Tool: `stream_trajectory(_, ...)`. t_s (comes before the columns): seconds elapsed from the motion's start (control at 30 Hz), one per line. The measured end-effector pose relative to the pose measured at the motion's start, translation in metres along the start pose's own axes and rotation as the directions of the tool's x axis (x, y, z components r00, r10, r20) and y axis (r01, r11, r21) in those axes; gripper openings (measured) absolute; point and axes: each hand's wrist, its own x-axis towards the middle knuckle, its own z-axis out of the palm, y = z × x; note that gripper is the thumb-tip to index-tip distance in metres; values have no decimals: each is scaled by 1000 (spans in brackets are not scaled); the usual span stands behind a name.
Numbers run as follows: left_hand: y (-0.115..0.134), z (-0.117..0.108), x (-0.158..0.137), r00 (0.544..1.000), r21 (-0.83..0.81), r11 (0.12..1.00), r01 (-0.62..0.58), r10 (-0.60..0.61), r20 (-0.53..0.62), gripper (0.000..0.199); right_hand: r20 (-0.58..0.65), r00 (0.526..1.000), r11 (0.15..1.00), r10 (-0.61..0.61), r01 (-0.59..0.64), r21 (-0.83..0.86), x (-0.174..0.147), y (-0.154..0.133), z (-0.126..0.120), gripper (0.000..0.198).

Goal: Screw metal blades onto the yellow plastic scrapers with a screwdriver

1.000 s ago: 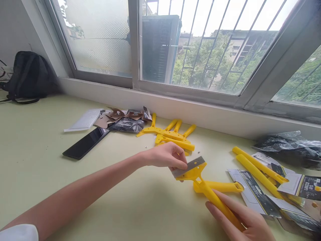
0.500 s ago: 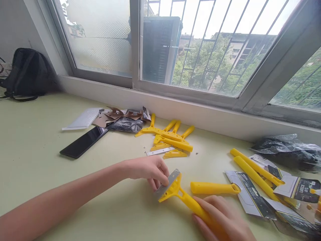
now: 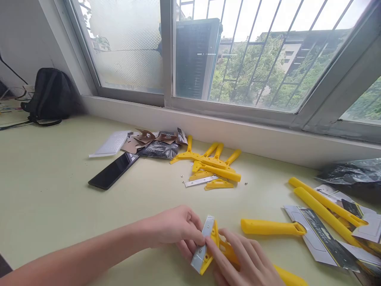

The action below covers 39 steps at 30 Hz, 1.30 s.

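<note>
Both hands (image 3: 205, 248) on yellow scraper (image 3: 212, 248)

Yellow plastic scraper (image 3: 218, 248) — grey metal blade (image 3: 204, 244) against its head, tilted

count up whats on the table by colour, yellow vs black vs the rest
Yellow: 5 – scraper pinched between left hand and right hand, loose handle, pile of scraper parts counted as one, two long handles.
Black: 4 – phone, backpack, two plastic bags.
Grey or white: 2 – loose blade, white pad.
Total: 11; the packaging cards at right are too overlapped to count.
</note>
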Motion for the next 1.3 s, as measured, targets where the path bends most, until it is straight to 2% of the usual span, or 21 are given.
stream_trajectory(0.07,-2,1,-4,1000,-32,999,-21,21,-11,32,-13,1000,1000,-2,2,-12,0,3,1,36)
stream_trajectory(0.13,-2,0,-10,999,11,999,-45,45,-12,55,-26,1000,1000,-2,1,-20,0,5,1,36)
stream_trajectory(0.2,1,-2,-18,997,179,983,-49,59,-50,62,-12,1000,1000,-18,18,-25,0,5,1,35)
stream_trajectory(0.27,7,-8,-23,971,435,899,-53,148,-188,53,16,999,999,-41,42,-26,-1,5,2,34)
stream_trajectory(0.3,11,-11,-23,930,571,819,-60,254,-266,47,34,998,999,-46,47,-22,-2,5,2,35)
stream_trajectory(0.33,16,-15,-21,862,709,703,-64,396,-315,41,42,998,999,-42,43,-15,-3,4,3,35)
stream_trajectory(0.37,21,-19,-16,779,827,559,-58,543,-313,36,46,998,999,-31,31,-7,-4,3,4,35)
stream_trajectory(0.4,26,-22,-9,708,915,401,-38,657,-259,33,39,999,1000,-15,15,0,-5,2,5,35)
stream_trajectory(0.43,31,-24,0,665,975,223,-3,729,-165,31,33,999,1000,-4,4,6,-6,1,6,34)
stream_trajectory(0.47,37,-25,11,654,992,125,8,750,-100,27,25,1000,1000,5,-6,10,-6,1,6,34)
stream_trajectory(0.6,55,-18,57,677,990,-142,-2,728,106,14,-26,1000,1000,16,-15,14,-1,-2,5,33)
stream_trajectory(0.73,67,-6,84,707,950,-314,-1,672,223,22,-66,998,1000,24,-23,17,3,-3,3,32)
stream_trajectory(0.87,73,4,92,751,922,-387,-16,604,267,24,-47,999,1000,23,-22,22,2,-4,3,33)
stream_trajectory(1.0,76,8,96,768,928,-373,10,597,232,23,-36,999,999,33,-31,34,1,-4,3,35)
stream_trajectory(1.17,77,9,103,755,962,-263,72,644,120,33,-18,999,999,27,-26,42,1,-4,3,35)
stream_trajectory(1.3,77,7,115,728,993,-99,61,685,24,32,-13,1000,999,27,-26,43,0,-4,4,37)
